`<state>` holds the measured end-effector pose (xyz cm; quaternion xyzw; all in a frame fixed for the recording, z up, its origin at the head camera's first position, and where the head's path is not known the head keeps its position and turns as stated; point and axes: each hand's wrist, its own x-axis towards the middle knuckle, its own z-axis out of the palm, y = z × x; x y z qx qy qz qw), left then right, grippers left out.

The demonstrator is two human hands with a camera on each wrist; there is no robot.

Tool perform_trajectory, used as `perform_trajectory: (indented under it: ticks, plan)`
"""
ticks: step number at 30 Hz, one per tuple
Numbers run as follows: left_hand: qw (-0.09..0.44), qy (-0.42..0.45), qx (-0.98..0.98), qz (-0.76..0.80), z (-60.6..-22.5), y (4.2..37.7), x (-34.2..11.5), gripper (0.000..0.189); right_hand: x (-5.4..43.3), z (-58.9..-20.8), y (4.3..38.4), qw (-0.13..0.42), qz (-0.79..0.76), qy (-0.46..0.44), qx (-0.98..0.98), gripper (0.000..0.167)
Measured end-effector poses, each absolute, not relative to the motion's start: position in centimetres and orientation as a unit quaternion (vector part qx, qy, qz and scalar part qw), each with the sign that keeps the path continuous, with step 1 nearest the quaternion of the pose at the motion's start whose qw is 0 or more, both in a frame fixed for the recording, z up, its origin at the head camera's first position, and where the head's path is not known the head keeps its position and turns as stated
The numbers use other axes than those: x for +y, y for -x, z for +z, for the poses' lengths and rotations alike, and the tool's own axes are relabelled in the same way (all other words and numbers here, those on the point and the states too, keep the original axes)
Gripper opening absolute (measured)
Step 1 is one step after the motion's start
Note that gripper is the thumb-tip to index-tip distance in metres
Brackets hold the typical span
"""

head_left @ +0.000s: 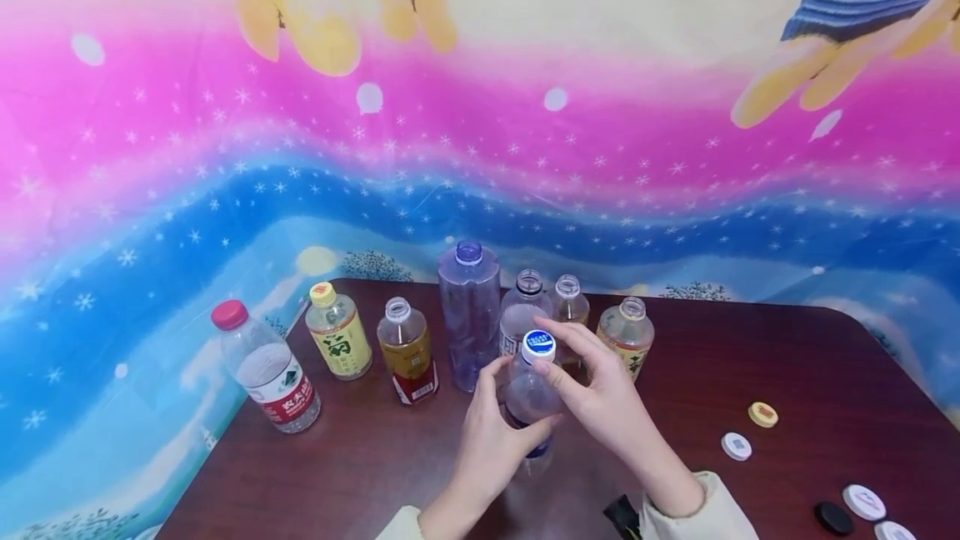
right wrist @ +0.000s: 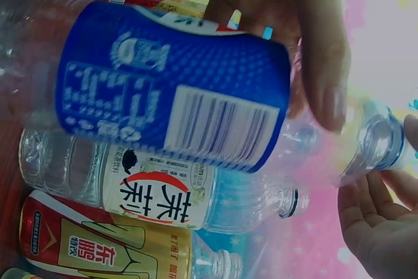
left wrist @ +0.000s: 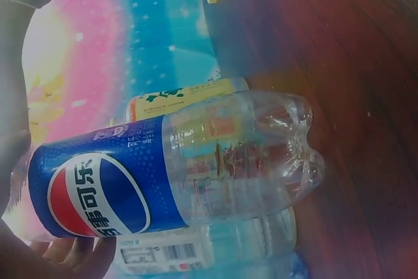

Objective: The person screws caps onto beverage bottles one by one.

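Over dark, glossy table (head_left: 360, 461): 1 clear plastic bottle (left wrist: 176, 168), long axis approx. vertical, cap (head_left: 538, 347) up, base down. L hand (head_left: 487, 440): fingers curled round bottle's upper part; R hand (head_left: 607, 382): fingers & thumb pinching cap. Label (left wrist: 104, 178) blue, smooth, wrapped. Behind: 7 other btls (head_left: 468, 315), 2 capped, 5 w/o caps. At R: 5 loose discs (head_left: 762, 414), round, flat.

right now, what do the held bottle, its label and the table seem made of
The held bottle: clear, glossy plastic, going by its see-through wall and shiny, lobed base. Its label: probably thin plastic film, since it wraps closely around the bottle, though paper is possible. The table: soft sheen, dark streaks suggesting wood, though perhaps laminate.
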<state>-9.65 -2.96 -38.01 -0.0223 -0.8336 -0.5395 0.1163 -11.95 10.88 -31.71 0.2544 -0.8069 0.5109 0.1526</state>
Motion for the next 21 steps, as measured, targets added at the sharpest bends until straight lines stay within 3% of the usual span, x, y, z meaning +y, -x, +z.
perform_trajectory:
  ticks: [5,11,21]
  plan:
    - [0.121,0.017,-0.835,-0.537,-37.6,9.2,-3.9,0.079,11.3,-32.0,11.7,0.154,0.512,-0.246,-0.809,0.035]
    - [0.134,-0.027,-0.825,-0.548,-37.3,8.5,-6.5,0.079,13.0,-32.1,11.8,0.193,0.497,-0.205,-0.821,0.025]
    - [0.212,-0.101,-0.812,-0.534,-36.7,7.5,-12.2,0.08,21.3,-33.5,13.0,0.234,0.465,-0.06,-0.852,0.021]
